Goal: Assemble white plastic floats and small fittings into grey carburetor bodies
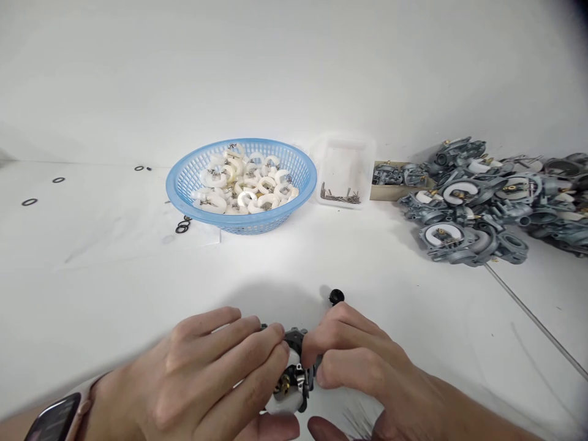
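Head view: grey carburetor, white float

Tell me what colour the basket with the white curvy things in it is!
The basket is light blue; it shows best in the head view.

A plain white wall fills the upper part of the frame. Below it spreads a smooth white surface, their meeting line faint at the left of the frame. Light is soft, shadows blurred; the upper right corner of the frame darkens to black.
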A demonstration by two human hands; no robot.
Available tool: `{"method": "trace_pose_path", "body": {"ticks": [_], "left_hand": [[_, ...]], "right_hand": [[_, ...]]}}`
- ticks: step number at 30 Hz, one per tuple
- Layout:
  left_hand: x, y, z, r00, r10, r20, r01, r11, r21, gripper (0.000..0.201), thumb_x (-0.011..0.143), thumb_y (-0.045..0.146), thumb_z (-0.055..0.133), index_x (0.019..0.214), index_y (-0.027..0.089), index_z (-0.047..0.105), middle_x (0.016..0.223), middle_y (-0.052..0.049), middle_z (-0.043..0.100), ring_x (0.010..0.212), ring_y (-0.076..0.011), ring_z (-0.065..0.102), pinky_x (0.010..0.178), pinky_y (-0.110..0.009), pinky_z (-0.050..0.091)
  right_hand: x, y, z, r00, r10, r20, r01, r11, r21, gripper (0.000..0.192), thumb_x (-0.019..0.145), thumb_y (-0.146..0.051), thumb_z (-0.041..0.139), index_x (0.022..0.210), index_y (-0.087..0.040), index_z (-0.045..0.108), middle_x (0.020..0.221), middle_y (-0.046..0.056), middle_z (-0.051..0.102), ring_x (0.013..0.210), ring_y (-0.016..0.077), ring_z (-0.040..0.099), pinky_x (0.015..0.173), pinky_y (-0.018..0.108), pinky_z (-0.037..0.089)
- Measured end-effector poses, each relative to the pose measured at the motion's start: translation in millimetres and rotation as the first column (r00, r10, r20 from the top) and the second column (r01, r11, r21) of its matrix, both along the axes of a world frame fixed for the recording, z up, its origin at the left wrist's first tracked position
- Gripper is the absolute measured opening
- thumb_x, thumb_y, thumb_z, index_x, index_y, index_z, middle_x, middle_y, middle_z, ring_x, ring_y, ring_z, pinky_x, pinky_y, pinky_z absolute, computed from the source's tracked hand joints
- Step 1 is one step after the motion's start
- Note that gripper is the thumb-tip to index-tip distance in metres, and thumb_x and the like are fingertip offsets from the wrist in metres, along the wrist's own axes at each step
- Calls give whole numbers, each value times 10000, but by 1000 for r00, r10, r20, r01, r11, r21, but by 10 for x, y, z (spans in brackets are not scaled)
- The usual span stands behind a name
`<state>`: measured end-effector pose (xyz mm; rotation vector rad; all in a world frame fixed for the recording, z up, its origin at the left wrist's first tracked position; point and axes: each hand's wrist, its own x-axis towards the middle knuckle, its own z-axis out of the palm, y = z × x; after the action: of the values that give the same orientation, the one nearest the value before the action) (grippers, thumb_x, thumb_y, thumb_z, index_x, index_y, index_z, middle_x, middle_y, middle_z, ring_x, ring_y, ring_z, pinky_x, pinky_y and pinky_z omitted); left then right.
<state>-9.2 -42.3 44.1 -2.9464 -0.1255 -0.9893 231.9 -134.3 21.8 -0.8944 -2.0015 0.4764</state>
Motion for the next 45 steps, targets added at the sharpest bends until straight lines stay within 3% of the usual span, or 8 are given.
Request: {"method": "trace_pose_path", "body": {"ticks": [13, 31, 45], "left_hand": [[23, 65, -43, 998, -52, 39, 51, 998, 30, 333, 1153, 372, 582, 1042, 102, 743, 893, -54, 840, 732, -171, 749, 788, -311, 608], [47, 79, 2, 996, -50, 67, 48, 998, 30, 304, 1132, 350, 616, 997, 119, 761, 880, -28, 852, 679, -151, 752, 746, -286, 627], [10, 75, -92, 997, -73, 31, 72, 997, 23, 322, 1127, 377, 628, 1084, 84, 754, 951, -67, 837, 761, -181, 762, 760, -318, 623]], "right_hand": [[-24, 0, 40, 997, -51, 49, 48, 997, 60, 369, 885, -16, 645, 1167, -233, 549, 992, 15, 712, 883, 183, 708, 826, 338, 589], [-51, -5, 35, 996, -70, 57, 66, 995, 69, 390, 881, 8, 603, 1174, -244, 553, 962, 18, 705, 892, 192, 716, 800, 343, 583], [-22, -4, 39, 998, -40, 49, 38, 998, 54, 425, 870, 2, 631, 1219, -230, 556, 971, 22, 722, 903, 199, 708, 836, 361, 602]]}}
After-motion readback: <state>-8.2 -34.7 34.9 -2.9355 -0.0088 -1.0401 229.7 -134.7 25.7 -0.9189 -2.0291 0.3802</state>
